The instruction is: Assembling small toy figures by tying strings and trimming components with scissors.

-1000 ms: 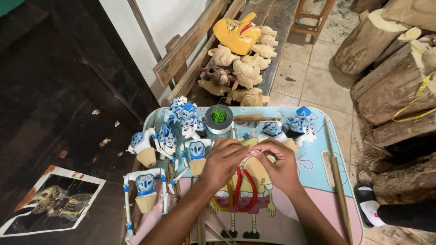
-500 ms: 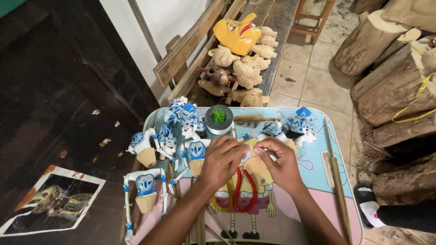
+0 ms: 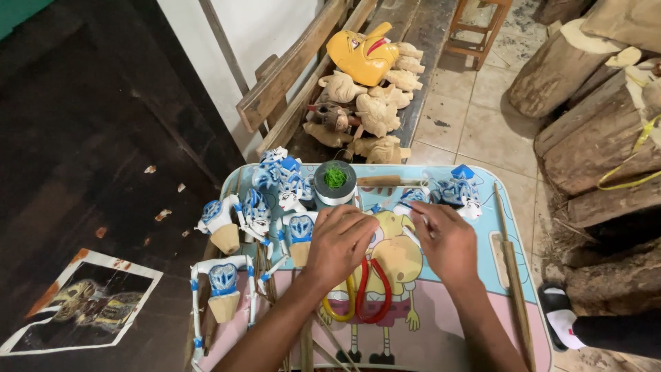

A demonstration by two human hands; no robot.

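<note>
My left hand [image 3: 339, 242] rests knuckles-up on a small table [image 3: 509, 207] with a cartoon print top, its fingers curled over something hidden beneath. My right hand [image 3: 446, 239] lies beside it, pinching a thin white piece near a blue and white puppet head [image 3: 460, 193]. Scissors with red and yellow handles [image 3: 363, 293] lie just under my hands. Several blue and white wooden puppets [image 3: 282, 189] are spread on the table's left side. A round spool with green thread [image 3: 334, 182] stands at the back.
A thin wooden stick [image 3: 509, 262] lies along the table's right edge. Unpainted carved heads [image 3: 375, 114] and a yellow mask [image 3: 361, 55] are heaped on a bench behind. Logs [image 3: 592, 110] stand to the right, a printed picture [image 3: 82, 303] lies on the dark floor.
Both hands have shifted only slightly over the same spot; the fingers keep working on the small piece between them.
</note>
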